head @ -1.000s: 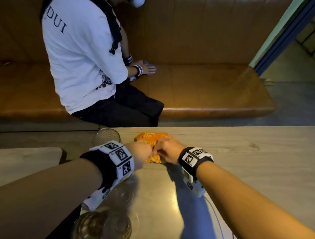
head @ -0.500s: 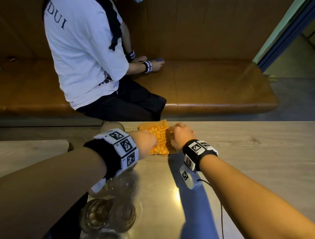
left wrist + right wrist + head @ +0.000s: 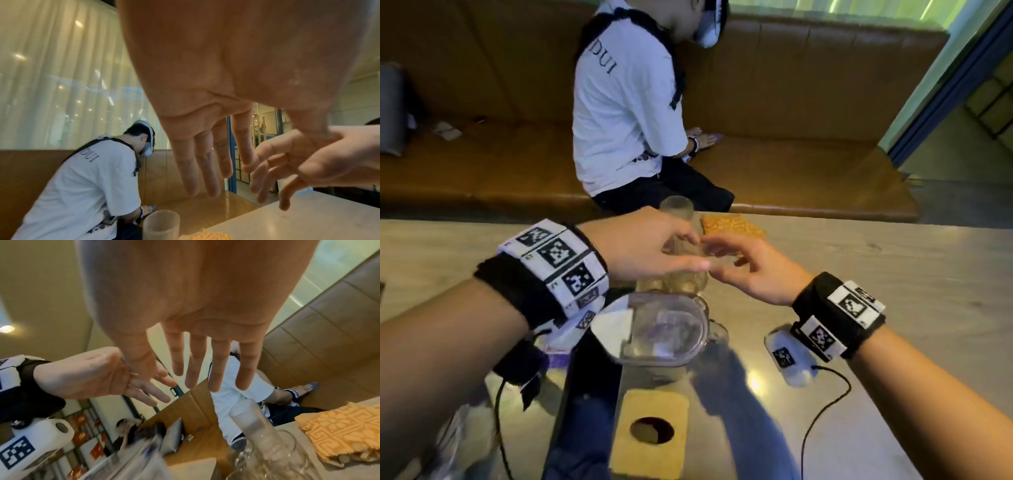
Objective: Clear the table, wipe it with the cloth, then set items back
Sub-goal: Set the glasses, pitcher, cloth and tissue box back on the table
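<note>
While both hands hover above the glassware, neither holds anything. Left hand: fingers straight and loosely spread, palm down. Right hand: fingers relaxed and fanned, slightly bent, tips close to the left fingertips; both wrist views confirm bare palms.

Cloth: orange, patterned, folded, lying flat near the far edge of the table, just right of a ribbed glass. Judgement: folded and parked at the edge, it looks finished with, so the wiping is probably done and the set-back step is in hand. The hands sit over the glasses, which suits reaching for one to reposition it.

Near side: a clear jug with a handle, and in front of it a tan box with a round hole in its top. Grouped together at the near-left, presumably for easy reach.

Poorly seen:
- Glasses under the hands are transparent and blurred; possibly two or three, count not certain.
- The ribbed glass's lower part is hidden behind the left hand in the head view.
- The box's near edge is cut off by the frame.
- Left end of the table is covered by the forearm.

Beyond the table, a person in a white shirt sits on the brown bench, turned away.
</note>
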Tool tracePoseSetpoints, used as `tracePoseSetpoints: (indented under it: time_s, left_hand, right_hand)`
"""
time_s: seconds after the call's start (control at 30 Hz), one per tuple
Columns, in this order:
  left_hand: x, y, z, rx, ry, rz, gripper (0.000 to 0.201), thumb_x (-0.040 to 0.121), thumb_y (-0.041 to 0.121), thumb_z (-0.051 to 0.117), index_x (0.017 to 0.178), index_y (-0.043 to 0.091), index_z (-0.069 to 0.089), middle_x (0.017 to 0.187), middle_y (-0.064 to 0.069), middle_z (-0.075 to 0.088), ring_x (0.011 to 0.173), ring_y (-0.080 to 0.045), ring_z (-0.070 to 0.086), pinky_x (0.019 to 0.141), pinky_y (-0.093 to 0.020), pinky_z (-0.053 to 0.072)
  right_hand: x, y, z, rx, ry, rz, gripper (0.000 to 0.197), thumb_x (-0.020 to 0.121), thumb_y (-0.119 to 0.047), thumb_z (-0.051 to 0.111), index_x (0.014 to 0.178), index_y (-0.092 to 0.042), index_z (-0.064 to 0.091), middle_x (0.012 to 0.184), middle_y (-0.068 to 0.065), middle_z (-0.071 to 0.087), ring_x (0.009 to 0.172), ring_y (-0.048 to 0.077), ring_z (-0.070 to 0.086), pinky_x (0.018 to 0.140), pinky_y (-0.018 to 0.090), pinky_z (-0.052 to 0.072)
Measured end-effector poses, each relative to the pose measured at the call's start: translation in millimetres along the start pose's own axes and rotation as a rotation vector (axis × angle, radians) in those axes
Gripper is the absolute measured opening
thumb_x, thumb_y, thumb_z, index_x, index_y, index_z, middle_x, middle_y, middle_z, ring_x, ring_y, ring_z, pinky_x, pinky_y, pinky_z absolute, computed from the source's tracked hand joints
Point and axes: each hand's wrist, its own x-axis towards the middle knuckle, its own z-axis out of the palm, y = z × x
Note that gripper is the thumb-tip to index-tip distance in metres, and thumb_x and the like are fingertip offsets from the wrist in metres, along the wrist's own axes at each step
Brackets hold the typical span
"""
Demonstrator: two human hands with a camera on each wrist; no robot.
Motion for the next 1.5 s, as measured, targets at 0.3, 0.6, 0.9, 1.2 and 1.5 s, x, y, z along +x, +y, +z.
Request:
tracePoseSetpoints:
  time_s: [0.3, 0.6, 0.9, 1.2, 1.5]
  left_hand:
    - [-90, -41, 97, -0.003, -0.038, -0.080, 0.136, 0.045, 0.075, 0.080, 0.151, 0.039, 0.001, 0.155, 0.019, 0.007, 0.141, -0.012, 0.029, 0.112, -0.041, 0.037]
    - [-91, -52, 127, -0.106, 0.186, -0.096, 0.113, 0.060, 0.055, 0.083, 0.148, 0.041, 0.014, 0.135, 0.013, 0.032, 0.127, -0.017, 0.043, 0.103, -0.042, 0.044]
    - [-79, -23, 131, -0.088, 0.176, -0.066, 0.105, 0.063, 0.056, 0.082, 0.146, 0.044, 0.017, 0.133, 0.013, 0.035, 0.123, -0.020, 0.049, 0.099, -0.045, 0.047]
    - [-54, 33, 119, -0.015, 0.166, -0.005, 0.106, 0.065, 0.054, 0.081, 0.149, 0.038, 0.019, 0.135, 0.007, 0.037, 0.125, -0.022, 0.047, 0.100, -0.045, 0.045]
    - [-20, 112, 115, 0.014, 0.202, 0.117, 0.110, 0.065, 0.045, 0.083, 0.151, 0.035, 0.015, 0.142, 0.006, 0.036, 0.130, -0.020, 0.042, 0.102, -0.040, 0.042]
  right_hand:
    - [-31, -34, 86, -0.561, -0.217, -0.027, 0.133, 0.055, -0.073, 0.077, 0.153, -0.026, 0.001, 0.155, -0.002, 0.015, 0.139, 0.026, 0.023, 0.112, 0.047, 0.034]
    - [-36, -30, 98, -0.552, -0.053, 0.000, 0.120, 0.059, -0.047, 0.088, 0.151, -0.019, 0.017, 0.139, 0.006, 0.034, 0.125, 0.028, 0.040, 0.102, 0.043, 0.043]
    - [-62, -15, 83, -0.550, -0.017, 0.030, 0.119, 0.057, -0.048, 0.088, 0.150, -0.023, 0.019, 0.139, 0.002, 0.035, 0.121, 0.025, 0.043, 0.098, 0.045, 0.047]
    - [-103, -1, 44, -0.524, 0.049, 0.067, 0.117, 0.054, -0.048, 0.089, 0.147, -0.026, 0.022, 0.140, -0.001, 0.034, 0.121, 0.025, 0.043, 0.095, 0.049, 0.048]
    - [-178, 7, -12, -0.548, 0.165, 0.164, 0.117, 0.056, -0.047, 0.090, 0.149, -0.025, 0.022, 0.138, 0.001, 0.038, 0.120, 0.026, 0.045, 0.093, 0.048, 0.048]
